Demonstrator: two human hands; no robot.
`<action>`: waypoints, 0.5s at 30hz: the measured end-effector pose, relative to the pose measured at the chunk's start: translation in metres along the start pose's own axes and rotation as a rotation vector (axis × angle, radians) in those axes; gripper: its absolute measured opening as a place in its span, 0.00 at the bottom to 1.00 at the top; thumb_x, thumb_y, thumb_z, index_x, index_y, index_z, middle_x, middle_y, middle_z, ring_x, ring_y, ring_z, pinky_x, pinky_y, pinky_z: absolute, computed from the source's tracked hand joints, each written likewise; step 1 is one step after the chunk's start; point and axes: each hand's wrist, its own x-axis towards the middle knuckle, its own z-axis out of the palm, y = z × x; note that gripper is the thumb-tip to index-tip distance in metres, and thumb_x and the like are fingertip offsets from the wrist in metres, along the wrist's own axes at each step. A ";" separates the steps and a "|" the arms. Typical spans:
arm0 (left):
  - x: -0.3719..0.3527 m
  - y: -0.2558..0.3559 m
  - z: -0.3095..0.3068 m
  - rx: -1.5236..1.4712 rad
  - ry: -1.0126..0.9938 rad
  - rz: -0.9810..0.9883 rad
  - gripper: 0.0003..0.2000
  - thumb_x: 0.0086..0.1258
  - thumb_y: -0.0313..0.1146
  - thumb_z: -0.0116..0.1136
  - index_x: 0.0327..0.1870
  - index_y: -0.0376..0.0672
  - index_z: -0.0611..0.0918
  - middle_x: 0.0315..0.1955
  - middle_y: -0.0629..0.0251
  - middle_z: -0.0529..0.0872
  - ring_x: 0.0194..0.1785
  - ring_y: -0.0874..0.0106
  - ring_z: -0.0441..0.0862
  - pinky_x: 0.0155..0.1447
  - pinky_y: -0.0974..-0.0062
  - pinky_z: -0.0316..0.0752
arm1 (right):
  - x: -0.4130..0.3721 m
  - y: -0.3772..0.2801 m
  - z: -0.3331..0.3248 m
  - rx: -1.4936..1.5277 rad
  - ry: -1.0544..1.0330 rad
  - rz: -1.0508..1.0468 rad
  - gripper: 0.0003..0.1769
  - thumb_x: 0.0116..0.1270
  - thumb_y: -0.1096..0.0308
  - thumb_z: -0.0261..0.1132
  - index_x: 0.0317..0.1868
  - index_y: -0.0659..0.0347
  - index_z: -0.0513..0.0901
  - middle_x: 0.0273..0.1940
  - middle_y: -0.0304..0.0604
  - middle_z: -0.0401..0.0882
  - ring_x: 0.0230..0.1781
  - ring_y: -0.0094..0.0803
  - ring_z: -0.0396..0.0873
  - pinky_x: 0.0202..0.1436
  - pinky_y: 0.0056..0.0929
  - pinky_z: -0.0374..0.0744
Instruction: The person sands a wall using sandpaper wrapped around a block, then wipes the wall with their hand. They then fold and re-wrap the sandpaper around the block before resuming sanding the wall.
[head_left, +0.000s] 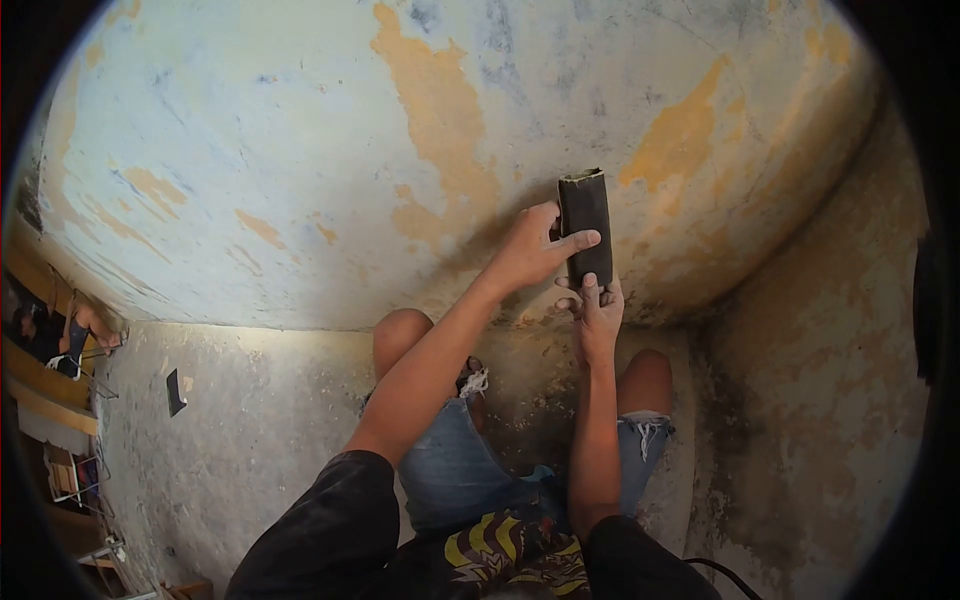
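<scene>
Upright in front of the wall (330, 140) is a sanding block wrapped in black sandpaper (588, 215), with a rough, pale edge at its top end. My left hand (535, 245) grips it from the left side, thumb laid across the dark face and the other fingers partly hidden behind. At the lower end, my right hand (598, 315) pinches the block, with the thumb on the front. The wall behind has pale, worn paint with orange-tan patches.
A dark flat piece (176, 392) lies on the concrete floor (260, 430) to the left. Another person (78, 325) is at the far left, near wooden furniture (50, 385). A side wall (810, 400) meets the painted wall on my right. My bent knees are close below my hands.
</scene>
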 end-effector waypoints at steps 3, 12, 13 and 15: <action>0.003 -0.007 0.000 0.024 -0.007 0.011 0.25 0.64 0.52 0.71 0.42 0.33 0.84 0.30 0.55 0.88 0.34 0.71 0.84 0.42 0.70 0.78 | 0.000 -0.018 0.007 -0.083 -0.001 -0.059 0.24 0.74 0.63 0.66 0.62 0.68 0.71 0.50 0.47 0.82 0.45 0.35 0.86 0.34 0.26 0.88; -0.001 0.032 -0.012 0.358 0.240 0.066 0.22 0.59 0.48 0.73 0.43 0.37 0.87 0.20 0.66 0.81 0.25 0.71 0.77 0.36 0.70 0.75 | 0.019 0.029 -0.036 0.017 0.158 -0.040 0.19 0.74 0.64 0.66 0.60 0.62 0.74 0.49 0.40 0.82 0.48 0.29 0.85 0.38 0.24 0.84; 0.001 0.031 -0.017 0.357 0.237 0.069 0.22 0.59 0.48 0.73 0.43 0.37 0.87 0.20 0.66 0.81 0.25 0.71 0.77 0.36 0.70 0.75 | 0.017 0.049 -0.049 0.017 0.160 -0.043 0.19 0.74 0.64 0.66 0.60 0.62 0.74 0.49 0.40 0.82 0.48 0.29 0.85 0.38 0.24 0.84; 0.006 0.027 -0.030 0.728 0.710 0.544 0.19 0.59 0.46 0.71 0.42 0.39 0.87 0.17 0.70 0.75 0.25 0.69 0.75 0.39 0.68 0.75 | 0.010 0.074 -0.064 0.017 0.221 0.047 0.20 0.74 0.63 0.66 0.60 0.59 0.73 0.48 0.37 0.82 0.47 0.27 0.85 0.39 0.24 0.84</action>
